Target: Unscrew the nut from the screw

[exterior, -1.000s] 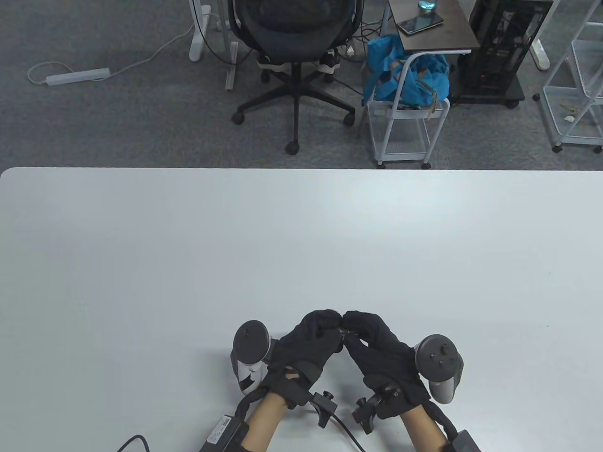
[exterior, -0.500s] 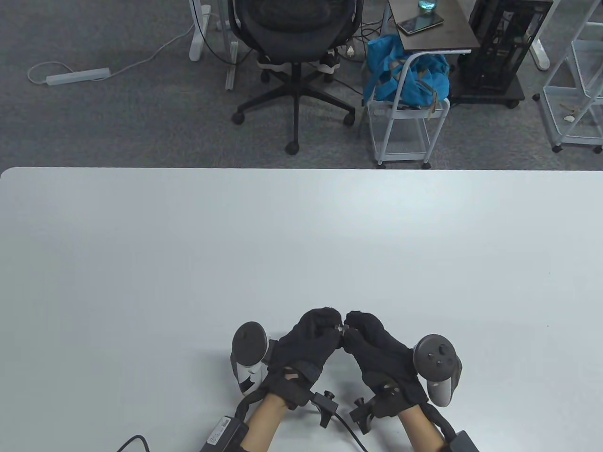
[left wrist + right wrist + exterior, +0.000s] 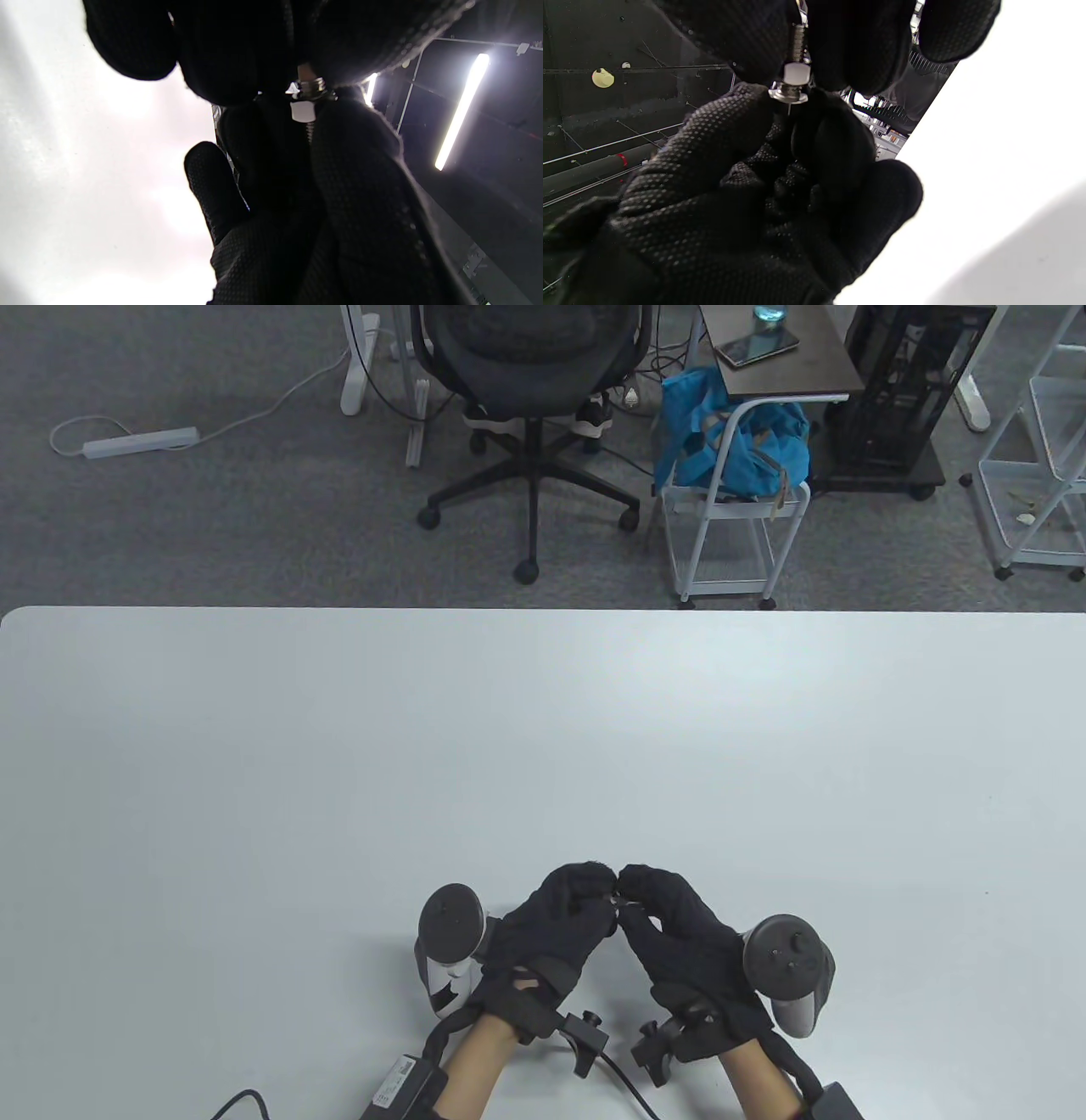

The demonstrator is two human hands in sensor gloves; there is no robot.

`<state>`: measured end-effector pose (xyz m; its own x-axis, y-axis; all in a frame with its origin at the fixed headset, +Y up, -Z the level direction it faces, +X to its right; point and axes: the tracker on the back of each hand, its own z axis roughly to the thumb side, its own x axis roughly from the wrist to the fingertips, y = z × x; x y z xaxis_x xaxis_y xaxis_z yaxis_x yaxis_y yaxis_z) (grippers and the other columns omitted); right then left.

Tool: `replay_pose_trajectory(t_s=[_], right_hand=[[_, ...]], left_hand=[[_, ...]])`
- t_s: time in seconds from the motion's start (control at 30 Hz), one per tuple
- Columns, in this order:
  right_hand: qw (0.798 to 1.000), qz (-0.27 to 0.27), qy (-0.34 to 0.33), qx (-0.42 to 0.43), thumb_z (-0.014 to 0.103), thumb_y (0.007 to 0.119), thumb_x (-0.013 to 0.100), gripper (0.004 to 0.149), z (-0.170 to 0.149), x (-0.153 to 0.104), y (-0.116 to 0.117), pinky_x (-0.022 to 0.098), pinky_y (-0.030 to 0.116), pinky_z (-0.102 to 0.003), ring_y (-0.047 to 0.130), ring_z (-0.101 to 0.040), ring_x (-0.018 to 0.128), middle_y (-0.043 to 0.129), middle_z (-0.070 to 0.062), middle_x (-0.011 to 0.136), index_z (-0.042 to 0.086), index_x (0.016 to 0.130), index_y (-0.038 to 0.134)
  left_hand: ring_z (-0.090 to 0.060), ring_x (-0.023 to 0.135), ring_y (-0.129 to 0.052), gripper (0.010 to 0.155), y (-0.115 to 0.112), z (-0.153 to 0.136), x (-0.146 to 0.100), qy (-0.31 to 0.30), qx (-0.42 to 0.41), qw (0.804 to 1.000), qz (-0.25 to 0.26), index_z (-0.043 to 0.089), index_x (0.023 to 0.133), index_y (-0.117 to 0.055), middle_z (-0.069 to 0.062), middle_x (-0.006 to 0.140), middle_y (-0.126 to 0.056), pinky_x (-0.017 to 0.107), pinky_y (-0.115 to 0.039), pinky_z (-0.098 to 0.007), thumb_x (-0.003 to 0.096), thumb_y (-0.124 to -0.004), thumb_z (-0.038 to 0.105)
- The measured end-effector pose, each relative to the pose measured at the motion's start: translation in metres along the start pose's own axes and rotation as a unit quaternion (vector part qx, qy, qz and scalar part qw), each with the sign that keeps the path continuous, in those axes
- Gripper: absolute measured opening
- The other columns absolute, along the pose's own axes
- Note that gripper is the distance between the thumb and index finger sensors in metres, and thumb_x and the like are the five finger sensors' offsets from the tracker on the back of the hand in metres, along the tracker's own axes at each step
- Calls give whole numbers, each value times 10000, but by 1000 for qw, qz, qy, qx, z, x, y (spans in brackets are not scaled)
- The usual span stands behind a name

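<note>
Both gloved hands meet near the table's front edge, and a small screw is barely visible between their fingertips. My left hand pinches the screw's metal head end. It shows again in the right wrist view. My right hand pinches a white nut on the threaded shank. The nut also shows in the right wrist view, sitting close against the metal end. The rest of the shank is hidden in the right fingers.
The grey-white table stretches far ahead and to both sides. Glove cables trail off the front edge. Beyond the table stand an office chair, a white cart with a blue bag and wire shelves.
Both hands stay together in the same spot. The right hand shifts slightly at the wrist, and its fingers work around the nut. The left hand holds still.
</note>
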<state>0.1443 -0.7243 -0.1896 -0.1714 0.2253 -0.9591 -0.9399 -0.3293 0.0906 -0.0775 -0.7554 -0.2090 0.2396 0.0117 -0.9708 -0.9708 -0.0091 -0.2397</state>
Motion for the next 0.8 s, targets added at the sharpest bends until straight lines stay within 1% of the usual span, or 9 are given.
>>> replay_pose_trajectory(t_s=[0.07,0.17,0.2,0.23,0.33,0.43,0.5,0.7,0.8], right_hand=[[1000,-6,4,14,360,786,541,532,-2,0,0,639,627,-665,757,-428,840,699,-170,990,198,1032,662],[999,-31,20,23,456,711,561,616,-7,-1,-1,618,617,-674,737,-464,837,683,-212,998,130,1072,600],[998,-40,32,23,461,704,561,616,-8,-2,-2,609,621,-679,749,-475,822,704,-224,984,115,1063,617],[998,-42,40,21,475,697,561,618,-10,-2,-3,600,633,-677,779,-477,792,743,-229,954,98,1048,641],[998,-35,50,22,476,705,555,582,-13,-1,-4,532,726,-651,924,-414,598,918,-161,750,57,957,739],[998,-24,46,18,430,724,551,520,-10,0,-2,515,767,-620,957,-359,526,947,-109,671,63,917,768],[999,-35,36,13,403,739,547,501,-9,-1,-2,529,767,-609,951,-344,544,934,-95,688,83,933,750],[999,-30,17,10,362,768,537,481,-6,0,-2,568,734,-625,913,-365,628,891,-108,764,110,945,734],[1000,-14,9,12,326,793,534,464,-6,1,-2,607,687,-645,848,-395,730,817,-126,866,161,963,726]], left_hand=[[-292,629,-950,481,0,0,0,-1,-2,1000,2,227,947,-772,-139,858,-881,558,-780,-590,496,-848,374],[-295,638,-945,480,0,1,0,-11,3,1000,-3,231,950,-768,-138,867,-874,566,-775,-591,497,-847,368],[-296,641,-944,481,-1,2,0,-14,5,1000,-4,230,950,-769,-140,869,-873,567,-774,-593,495,-848,365],[-298,644,-942,480,-1,2,0,-17,8,1000,-4,231,950,-768,-140,872,-870,568,-773,-593,496,-849,363],[-304,646,-939,478,-2,4,0,-26,20,999,-3,231,948,-771,-145,874,-867,569,-767,-598,493,-849,355],[-304,646,-936,477,-3,5,-1,-30,48,998,-4,233,950,-768,-148,877,-863,571,-766,-599,495,-844,356],[-307,647,-935,478,-3,5,-1,-29,48,998,-4,231,948,-772,-150,876,-863,570,-765,-601,493,-847,353],[-303,640,-942,488,-3,4,0,-22,46,999,-10,226,957,-767,-142,869,-873,565,-769,-600,499,-844,373],[-305,634,-942,488,-1,3,2,-8,45,999,-21,222,956,-756,-144,863,-875,564,-768,-601,501,-840,375]])
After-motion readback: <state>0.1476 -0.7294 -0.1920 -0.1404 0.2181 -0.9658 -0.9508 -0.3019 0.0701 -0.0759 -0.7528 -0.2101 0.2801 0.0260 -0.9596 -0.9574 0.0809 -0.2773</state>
